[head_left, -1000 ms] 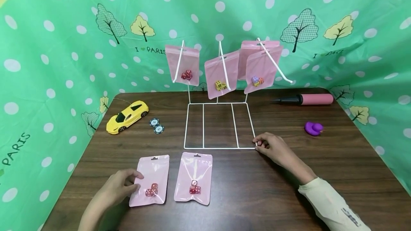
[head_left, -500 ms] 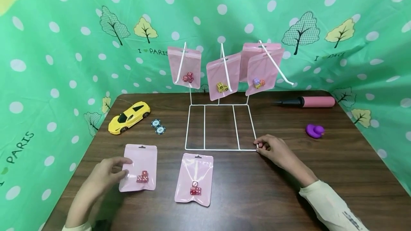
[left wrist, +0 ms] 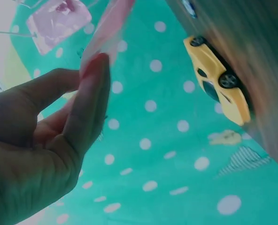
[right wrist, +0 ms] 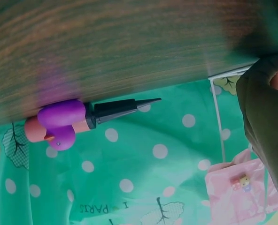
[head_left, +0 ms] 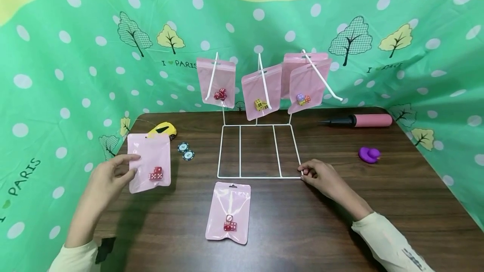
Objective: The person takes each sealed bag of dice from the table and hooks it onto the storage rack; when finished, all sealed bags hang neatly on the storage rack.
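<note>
My left hand (head_left: 107,179) pinches the left edge of a pink pouch (head_left: 145,154) with red dice showing through it; the pouch is raised above the table, in front of the yellow toy car. In the left wrist view that pouch (left wrist: 111,28) appears edge-on between thumb and fingers. My right hand (head_left: 321,175) pinches the front right corner of a white wire display rack (head_left: 261,176). Pink pouches hang from the rack's three hooks: red dice on the left (head_left: 206,79), yellow dice in the middle (head_left: 251,87), two pouches on the right (head_left: 298,81). Another pouch (head_left: 223,200) with red dice lies before the rack.
On the wooden table (head_left: 283,230), a yellow toy car (head_left: 166,129) and two poker chips (head_left: 185,151) stand to the left. A purple rubber duck (head_left: 368,154) and a pink hand pump (head_left: 372,120) lie on the right. A green dotted cloth (head_left: 94,95) surrounds the table.
The left hand has lifted its pouch off the table and carried it forward and left, now partly covering the toy car. The right hand has stayed at the rack's corner.
</note>
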The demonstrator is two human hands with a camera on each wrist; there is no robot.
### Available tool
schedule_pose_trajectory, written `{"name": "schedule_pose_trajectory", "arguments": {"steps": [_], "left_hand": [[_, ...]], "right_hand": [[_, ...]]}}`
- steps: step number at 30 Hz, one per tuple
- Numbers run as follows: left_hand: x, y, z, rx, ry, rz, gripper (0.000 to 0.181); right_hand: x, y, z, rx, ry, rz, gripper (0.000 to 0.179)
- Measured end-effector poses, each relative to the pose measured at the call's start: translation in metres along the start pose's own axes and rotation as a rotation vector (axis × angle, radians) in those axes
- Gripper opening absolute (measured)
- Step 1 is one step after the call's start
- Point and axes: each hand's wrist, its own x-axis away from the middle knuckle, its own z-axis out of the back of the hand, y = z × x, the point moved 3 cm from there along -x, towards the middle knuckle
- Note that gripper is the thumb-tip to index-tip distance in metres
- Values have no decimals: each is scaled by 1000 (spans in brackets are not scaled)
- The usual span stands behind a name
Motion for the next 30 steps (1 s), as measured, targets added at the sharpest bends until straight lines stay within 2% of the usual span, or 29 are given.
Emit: {"name": "schedule_pose_trajectory", "arguments": {"steps": [5, 8, 13, 18, 21, 30], "left_hand": [[-4, 18, 5, 132, 126, -73, 31], [-3, 29, 7, 195, 198, -95, 32], [2, 49, 12, 287, 263, -108, 37], [8, 74, 15, 323, 282, -188, 41], [11, 88, 15, 332, 267, -249, 42], [12, 117, 7, 386, 228, -351, 44]], "right_hand": [[-1, -1, 0, 2, 5, 3, 14], [-1, -1, 0, 0, 1, 2, 13], [-1, 0, 1, -1, 4, 0, 13], [0, 0, 2, -2, 13, 3, 14], [0, 0, 2, -1, 12, 7, 14], [0, 1, 0, 3, 3, 6, 13]]}}
